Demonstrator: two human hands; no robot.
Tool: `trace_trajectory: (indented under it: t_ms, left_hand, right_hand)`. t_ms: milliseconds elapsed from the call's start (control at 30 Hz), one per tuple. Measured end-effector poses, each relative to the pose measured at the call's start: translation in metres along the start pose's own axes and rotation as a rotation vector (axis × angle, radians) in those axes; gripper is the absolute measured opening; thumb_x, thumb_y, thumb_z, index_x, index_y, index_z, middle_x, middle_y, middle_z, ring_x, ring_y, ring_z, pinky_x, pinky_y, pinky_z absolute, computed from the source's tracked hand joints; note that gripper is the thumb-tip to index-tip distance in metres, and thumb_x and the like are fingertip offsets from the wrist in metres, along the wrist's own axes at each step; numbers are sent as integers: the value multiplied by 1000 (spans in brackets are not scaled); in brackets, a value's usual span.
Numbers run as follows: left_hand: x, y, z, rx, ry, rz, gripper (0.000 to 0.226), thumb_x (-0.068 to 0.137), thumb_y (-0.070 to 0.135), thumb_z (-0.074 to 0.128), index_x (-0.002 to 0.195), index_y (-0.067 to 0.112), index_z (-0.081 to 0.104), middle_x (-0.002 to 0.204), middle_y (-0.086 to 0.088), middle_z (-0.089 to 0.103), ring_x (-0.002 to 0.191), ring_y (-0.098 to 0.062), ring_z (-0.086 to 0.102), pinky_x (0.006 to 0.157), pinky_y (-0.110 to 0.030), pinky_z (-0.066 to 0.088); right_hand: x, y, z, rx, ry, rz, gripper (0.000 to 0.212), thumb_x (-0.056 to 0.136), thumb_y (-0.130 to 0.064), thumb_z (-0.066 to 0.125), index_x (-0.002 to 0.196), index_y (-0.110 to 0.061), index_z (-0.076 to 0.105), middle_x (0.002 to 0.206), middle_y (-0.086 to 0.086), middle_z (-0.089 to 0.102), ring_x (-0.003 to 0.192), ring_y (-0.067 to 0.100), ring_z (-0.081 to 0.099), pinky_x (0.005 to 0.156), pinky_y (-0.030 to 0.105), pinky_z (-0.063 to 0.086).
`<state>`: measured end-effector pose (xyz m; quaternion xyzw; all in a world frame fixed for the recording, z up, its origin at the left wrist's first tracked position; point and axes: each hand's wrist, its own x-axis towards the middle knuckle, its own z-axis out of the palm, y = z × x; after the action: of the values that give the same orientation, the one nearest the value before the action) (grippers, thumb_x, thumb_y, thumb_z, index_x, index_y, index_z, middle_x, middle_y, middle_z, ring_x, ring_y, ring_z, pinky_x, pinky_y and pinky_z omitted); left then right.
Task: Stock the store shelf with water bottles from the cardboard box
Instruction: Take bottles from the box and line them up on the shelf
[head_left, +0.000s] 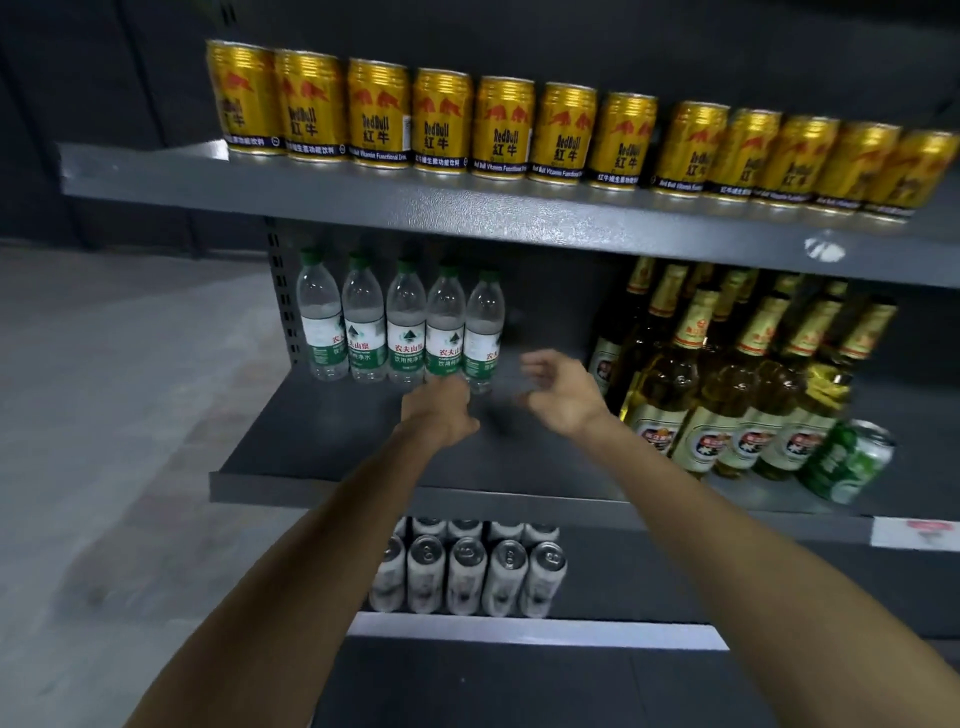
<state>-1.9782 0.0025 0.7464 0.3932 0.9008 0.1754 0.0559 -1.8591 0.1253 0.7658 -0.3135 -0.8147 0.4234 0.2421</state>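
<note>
Grey metal shelf (363, 467), concrete floor (104, 415); left grip (439, 410) unclear, right grip (558, 392) open, empty.

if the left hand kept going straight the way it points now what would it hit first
Most likely the base of the fourth water bottle in the row: the left hand points up and back at it, fingers already at or nearly at its bottom. Blur and depth hide whether they touch. The right hand is apart, open.

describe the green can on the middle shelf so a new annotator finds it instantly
Start at the middle shelf, below the row of gold cans. Follow the brown beer bottles to their right end, at the shelf's front edge. The green can leans there, tilted rather than upright: the only can on that shelf.
</note>
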Motion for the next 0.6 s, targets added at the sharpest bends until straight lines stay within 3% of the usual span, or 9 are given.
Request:
trace_trajectory:
  t_ms: [100,167,267,333,433,600]
  left_hand:
    - [-18,14,-9,18,20,19,33,81,38,75,106,19,66,103,-1,69,104,-24,63,85,-35,50]
    - [-30,25,-16,38,34,50,31,81,38,74,104,21,65,101,0,67,102,-22,62,82,-34,50]
    - [-48,46,-28,67,51,81,31,81,41,74,103,23,61,99,3,66,98,-20,62,78,-32,47]
    - [-62,61,-33,86,60,78,30,81,43,73,102,26,60,97,4,66,97,-19,61,75,-30,43]
    - [-83,86,-31,110,72,68,29,81,42,74,101,26,61,95,5,66,98,-19,62,78,-31,44]
    - [-122,124,-6,78,36,8,35,85,45,69,114,27,58,110,1,65,108,-23,60,91,-37,49]
  right_hand:
    - [-15,-8,-17,80,16,-31,42,73,4,75,94,-29,61,96,-11,62,102,12,61,103,39,48]
    - [-27,-15,-28,140,16,-35,40,75,6,73,99,-24,61,95,-10,60,100,13,59,100,38,50]
    - [-46,-20,-46,128,39,-70,37,78,0,75,107,-18,62,98,-5,62,94,10,61,85,20,49]
    - [-61,-22,-59,105,23,-94,38,80,-3,75,114,-14,63,101,-4,62,91,7,60,82,14,47]
    - [-85,-20,-83,50,-3,-123,39,81,-8,75,118,-14,62,103,-4,61,94,8,59,87,17,47]
    - [-120,2,-117,-80,-47,-162,38,83,-13,74,120,-15,62,109,-1,64,103,12,60,98,27,49]
